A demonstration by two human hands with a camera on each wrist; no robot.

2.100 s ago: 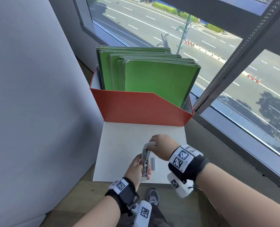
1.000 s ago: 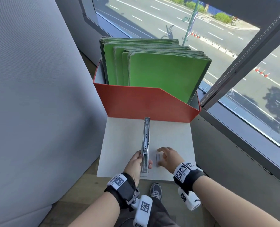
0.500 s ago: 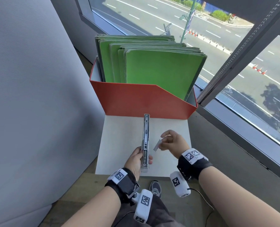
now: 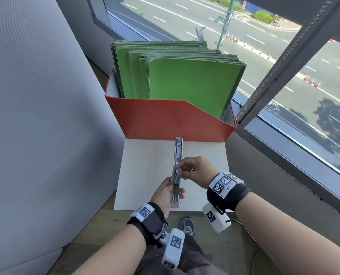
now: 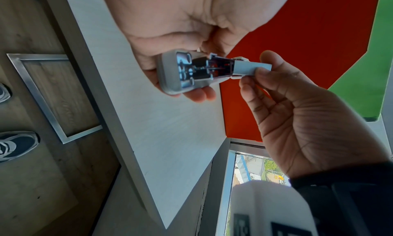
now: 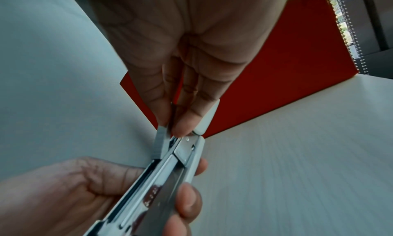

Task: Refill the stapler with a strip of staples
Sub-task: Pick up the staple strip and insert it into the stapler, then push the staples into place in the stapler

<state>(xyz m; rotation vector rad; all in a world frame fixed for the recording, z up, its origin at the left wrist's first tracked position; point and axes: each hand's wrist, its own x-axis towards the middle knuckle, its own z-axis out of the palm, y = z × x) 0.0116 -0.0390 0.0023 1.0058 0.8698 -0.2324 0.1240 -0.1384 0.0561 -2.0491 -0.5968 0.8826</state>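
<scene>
Loading step: strip of staples (image 5: 248,69) going into the opened stapler (image 4: 176,176)

Stapler flipped fully open, held above the white counter (image 4: 145,165) with its far end near the red file box (image 4: 165,120) of green folders (image 4: 193,82). Left hand (image 4: 165,193) wrapped round the near half of the stapler, thumb and fingers curled on its sides. Right hand (image 4: 197,171) pinching the strip between thumb and fingertips (image 5: 262,73), its free end at the mouth of the metal channel, tilted, seemingly not yet seated. Next, probably: lining the strip up with the channel, lowering it flat, letting go, then folding the top shut; slight misalignment likely to jam or snap the strip
</scene>
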